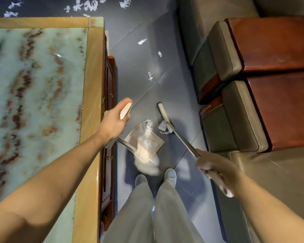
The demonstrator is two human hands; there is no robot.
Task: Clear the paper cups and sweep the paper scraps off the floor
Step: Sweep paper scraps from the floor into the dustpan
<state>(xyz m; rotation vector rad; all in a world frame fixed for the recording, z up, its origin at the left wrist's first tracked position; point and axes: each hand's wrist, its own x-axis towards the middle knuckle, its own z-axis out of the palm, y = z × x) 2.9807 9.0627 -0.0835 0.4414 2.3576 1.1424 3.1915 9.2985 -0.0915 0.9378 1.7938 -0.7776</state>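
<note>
My left hand (115, 120) grips the pale top of the dustpan handle (125, 110). The beige dustpan (144, 142) stands on the dark floor in front of my feet, with white paper scraps (146, 127) piled in its mouth. My right hand (213, 168) grips the metal broom handle (182, 140). The white broom head (162, 111) rests on the floor just right of the dustpan, with more crumpled scraps (163, 128) against it. No paper cups are in view.
Loose scraps lie on the tiles ahead (151, 75) (142, 41) and several more beyond the table's far end (88, 5). A marble-topped table (91, 85) runs along the left. Grey and wooden armchairs (253, 67) line the right, leaving a narrow aisle.
</note>
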